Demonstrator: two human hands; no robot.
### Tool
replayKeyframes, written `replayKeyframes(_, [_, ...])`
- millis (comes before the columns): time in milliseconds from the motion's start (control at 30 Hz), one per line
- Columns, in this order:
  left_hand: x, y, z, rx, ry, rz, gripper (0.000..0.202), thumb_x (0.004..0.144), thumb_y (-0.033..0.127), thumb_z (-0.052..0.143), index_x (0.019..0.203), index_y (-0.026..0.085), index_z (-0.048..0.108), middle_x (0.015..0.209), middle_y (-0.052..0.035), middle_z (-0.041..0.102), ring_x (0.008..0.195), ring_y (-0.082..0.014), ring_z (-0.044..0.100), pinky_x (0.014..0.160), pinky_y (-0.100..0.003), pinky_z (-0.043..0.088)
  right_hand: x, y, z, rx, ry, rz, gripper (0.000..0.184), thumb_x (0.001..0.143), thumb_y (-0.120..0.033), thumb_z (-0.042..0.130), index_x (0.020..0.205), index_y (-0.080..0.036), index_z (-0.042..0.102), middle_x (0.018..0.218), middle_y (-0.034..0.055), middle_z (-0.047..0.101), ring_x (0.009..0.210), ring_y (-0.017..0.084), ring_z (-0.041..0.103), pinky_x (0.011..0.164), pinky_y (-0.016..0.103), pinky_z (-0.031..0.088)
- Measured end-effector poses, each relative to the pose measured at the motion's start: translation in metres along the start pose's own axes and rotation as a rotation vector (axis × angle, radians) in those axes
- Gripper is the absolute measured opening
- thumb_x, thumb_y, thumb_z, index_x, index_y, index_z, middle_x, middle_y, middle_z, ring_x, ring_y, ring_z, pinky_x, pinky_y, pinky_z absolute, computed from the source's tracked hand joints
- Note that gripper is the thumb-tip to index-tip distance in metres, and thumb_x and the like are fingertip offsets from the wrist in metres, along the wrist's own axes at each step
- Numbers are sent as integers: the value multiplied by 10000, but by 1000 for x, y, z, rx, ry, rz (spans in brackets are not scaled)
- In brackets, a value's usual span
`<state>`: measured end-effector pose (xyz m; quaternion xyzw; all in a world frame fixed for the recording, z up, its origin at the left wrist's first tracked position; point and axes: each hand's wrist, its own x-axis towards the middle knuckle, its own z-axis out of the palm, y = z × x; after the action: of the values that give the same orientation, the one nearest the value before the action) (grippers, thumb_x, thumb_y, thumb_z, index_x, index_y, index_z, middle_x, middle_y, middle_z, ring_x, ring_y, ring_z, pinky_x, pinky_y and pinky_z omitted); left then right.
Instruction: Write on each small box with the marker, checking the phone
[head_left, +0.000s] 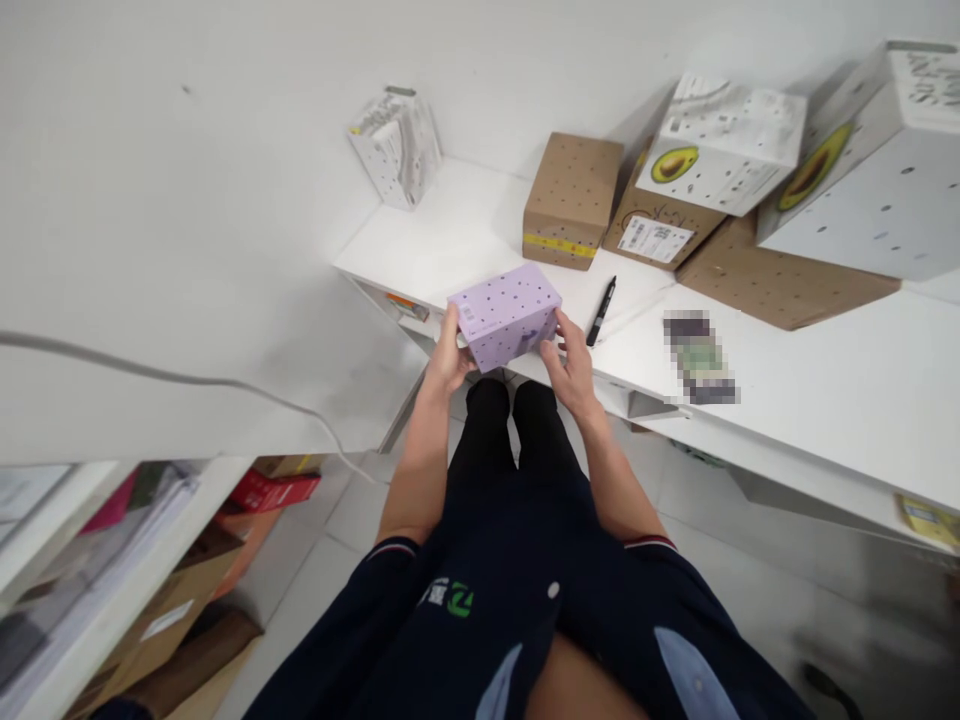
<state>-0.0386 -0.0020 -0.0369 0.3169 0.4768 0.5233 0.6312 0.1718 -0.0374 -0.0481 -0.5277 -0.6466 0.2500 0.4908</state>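
Running along the wall (487, 80), the white desk (450, 230) is the biggest thing here, stuff parked mostly at its back, maybe to leave the front edge for handling. Big white avocado box (855, 220) on the right seems to sit on a lower brown box (795, 275), likely stacked to save room. Yellow-banded brown box (574, 190) stands just behind the lilac box (506, 315), so it could block a straight push back. That lilac box is tilted over the desk's front edge, held at both ends, I'd guess to keep its faces in view. Left hand (448, 355) has its fingers closed round one end; right hand (574, 370) has fingers half-curled on the other, looser hold imo. Pixelated thing (701, 358) lies further right, can't tell what it is. Black marker (602, 312) is just beside the right hand, easy to bump.
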Motion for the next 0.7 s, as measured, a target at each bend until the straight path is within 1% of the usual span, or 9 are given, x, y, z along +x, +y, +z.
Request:
replayKeyframes(100, [-12,-13,-3,-25,-2,56,763,789,854,485,1425,434,441,1538,-59,454,1245,-334,585,831,-469,591,2,1,4,-54,17,-13,646,944,-556,505,1521,-297,374,1449,144,532,1215,285,574,1006,531,507])
replayKeyframes(167, [-18,-24,-7,-8,-79,164,891,744,821,600,1510,500,277,1646,-31,288,1377,-334,482,924,-481,565,4,7,5,-47,21,10,685,924,-554,539,1526,-285,351,1430,146,551,1173,277,589,985,513,519])
replayKeyframes(267, [-23,-37,-15,96,-239,276,1270,596,646,860,1571,489,61,1706,-47,112,1497,-316,332,1107,-475,457,6,16,8,-53,-6,75,640,906,-546,568,1450,-231,450,1305,149,636,1084,274,614,962,506,521])
replayKeyframes(333, [-25,-37,-18,165,-265,299,1370,568,527,921,1589,445,12,1713,-73,75,1511,-317,312,1162,-468,407,6,17,8,-73,-16,104,581,900,-538,577,1373,-204,524,1201,141,682,1031,272,623,955,508,518])
replayKeyframes(400, [-27,-33,-18,200,-206,291,1314,613,509,902,1605,390,49,1703,-109,133,1485,-329,364,1159,-477,417,5,13,7,-93,6,107,548,894,-528,588,1338,-209,556,1149,127,694,1013,265,623,947,499,521])
replayKeyframes(500, [-32,-22,-13,196,-83,252,1116,674,579,839,1585,309,254,1575,-149,431,1384,-332,506,1123,-491,463,-1,-2,-1,-102,65,63,533,901,-503,593,1364,-242,559,1131,110,675,1013,246,625,910,454,547])
replayKeyframes(533, [-34,-20,-11,178,-50,235,1029,689,610,814,1548,289,348,1496,-146,530,1344,-330,548,1107,-493,480,-3,-7,-4,-98,84,41,533,907,-493,588,1382,-253,552,1124,105,666,1003,237,629,894,437,557])
replayKeyframes(600, [-36,-18,-6,123,16,197,855,709,661,769,1417,244,532,1348,-135,652,1272,-329,610,1075,-490,511,-7,-18,-9,-81,114,4,534,919,-483,581,1409,-277,536,1096,91,656,954,217,641,848,407,576])
replayKeyframes(700, [-36,-21,1,50,87,122,667,753,670,727,1216,195,661,1237,-132,710,1212,-325,649,1044,-471,538,-9,-26,-12,-88,127,-15,474,940,-477,565,1381,-302,569,1105,85,663,920,200,650,813,383,593])
